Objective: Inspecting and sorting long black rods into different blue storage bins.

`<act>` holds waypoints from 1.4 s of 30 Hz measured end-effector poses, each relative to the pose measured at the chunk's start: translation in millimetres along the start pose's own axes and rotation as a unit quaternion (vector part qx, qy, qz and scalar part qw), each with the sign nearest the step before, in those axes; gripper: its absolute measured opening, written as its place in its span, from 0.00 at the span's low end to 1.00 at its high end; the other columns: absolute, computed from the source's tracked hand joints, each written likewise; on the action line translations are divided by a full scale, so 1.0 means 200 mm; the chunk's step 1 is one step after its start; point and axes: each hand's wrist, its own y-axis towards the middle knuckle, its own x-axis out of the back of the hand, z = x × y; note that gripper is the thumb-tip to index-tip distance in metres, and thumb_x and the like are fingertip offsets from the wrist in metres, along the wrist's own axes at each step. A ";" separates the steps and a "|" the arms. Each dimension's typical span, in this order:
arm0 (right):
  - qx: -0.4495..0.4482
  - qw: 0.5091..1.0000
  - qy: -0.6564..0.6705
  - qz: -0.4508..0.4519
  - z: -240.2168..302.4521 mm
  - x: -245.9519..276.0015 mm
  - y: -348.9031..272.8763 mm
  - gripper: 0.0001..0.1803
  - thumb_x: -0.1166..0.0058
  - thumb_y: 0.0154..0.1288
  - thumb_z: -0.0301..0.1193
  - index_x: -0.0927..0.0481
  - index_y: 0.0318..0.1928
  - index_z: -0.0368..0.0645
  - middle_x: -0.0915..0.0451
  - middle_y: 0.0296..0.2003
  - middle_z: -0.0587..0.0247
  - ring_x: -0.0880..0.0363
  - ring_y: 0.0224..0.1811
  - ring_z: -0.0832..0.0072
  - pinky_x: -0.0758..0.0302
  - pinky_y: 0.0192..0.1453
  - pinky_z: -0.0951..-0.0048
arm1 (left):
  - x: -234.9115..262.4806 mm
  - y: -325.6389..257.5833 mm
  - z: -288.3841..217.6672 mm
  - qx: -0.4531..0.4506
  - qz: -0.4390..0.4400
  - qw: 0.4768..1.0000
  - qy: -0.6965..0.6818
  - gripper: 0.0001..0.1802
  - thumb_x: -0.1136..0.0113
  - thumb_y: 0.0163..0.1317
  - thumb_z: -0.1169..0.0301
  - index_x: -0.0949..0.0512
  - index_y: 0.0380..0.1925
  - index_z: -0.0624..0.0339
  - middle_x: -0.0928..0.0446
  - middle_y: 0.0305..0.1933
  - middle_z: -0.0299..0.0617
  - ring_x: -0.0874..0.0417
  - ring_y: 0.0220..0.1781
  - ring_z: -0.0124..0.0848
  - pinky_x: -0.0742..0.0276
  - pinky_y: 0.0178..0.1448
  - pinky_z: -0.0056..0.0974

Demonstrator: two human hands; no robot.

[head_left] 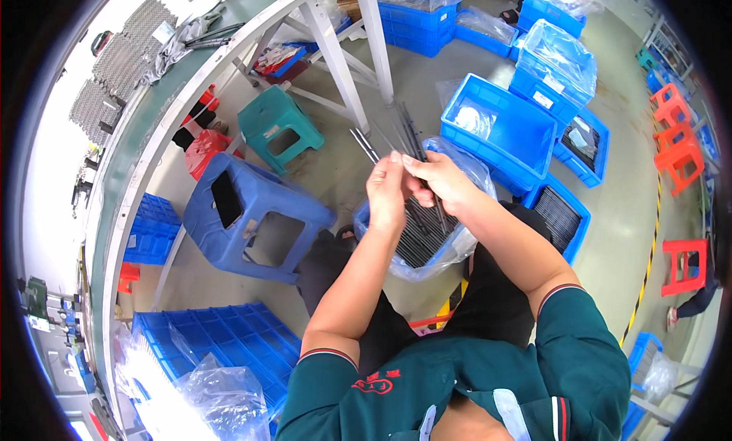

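Your left hand [386,191] and your right hand [440,180] are close together, both pinched shut on a bunch of thin metal rods [400,136]. The rods fan out away from you, above the floor. Right under your hands is a blue bin lined with a clear plastic bag [465,243], full of more dark rods.

The rods are thin and smooth, so I think one could slide out of your fingers. It might miss the bin and drop on the floor by the blue stool [252,216]. The loose bag edge could also catch a rod tip. The ends look pointy, so they might poke you.
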 end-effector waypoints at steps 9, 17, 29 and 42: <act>0.044 0.983 -0.162 -0.069 -0.02 0.11 0.08 0.12 0.48 0.66 0.37 0.32 0.34 0.42 0.29 0.18 0.67 0.32 0.14 0.81 0.36 0.15 0.80 | 0.06 0.03 -0.07 0.030 -0.021 0.999 -0.024 0.15 0.48 0.66 0.59 0.29 0.25 0.56 0.39 0.15 0.26 0.43 0.14 0.17 0.47 0.18 0.25; 0.012 1.000 0.005 -0.021 0.08 0.15 0.08 0.11 0.42 0.62 0.37 0.25 0.35 0.42 0.41 0.12 0.80 0.47 0.10 0.88 0.50 0.14 0.82 | 0.04 0.00 -0.02 0.232 0.128 0.964 -0.036 0.19 0.55 0.68 0.54 0.30 0.27 0.58 0.35 0.23 0.31 0.44 0.16 0.19 0.47 0.20 0.26; 0.215 0.944 -0.010 -0.250 0.29 0.49 0.21 0.18 0.38 0.56 0.42 0.31 0.26 0.44 0.40 0.11 0.76 0.45 0.09 0.85 0.49 0.11 0.79 | 0.09 -0.09 -0.03 0.312 0.246 0.915 0.072 0.20 0.51 0.66 0.53 0.31 0.24 0.57 0.40 0.20 0.29 0.47 0.16 0.20 0.52 0.20 0.26; 0.058 0.978 -0.193 -0.053 0.02 0.12 0.08 0.16 0.44 0.61 0.39 0.26 0.27 0.38 0.26 0.15 0.65 0.38 0.08 0.83 0.45 0.10 0.80 | 0.10 -0.03 -0.06 0.263 0.267 0.924 -0.082 0.19 0.51 0.66 0.54 0.27 0.31 0.61 0.26 0.49 0.53 0.21 0.47 0.47 0.24 0.51 0.52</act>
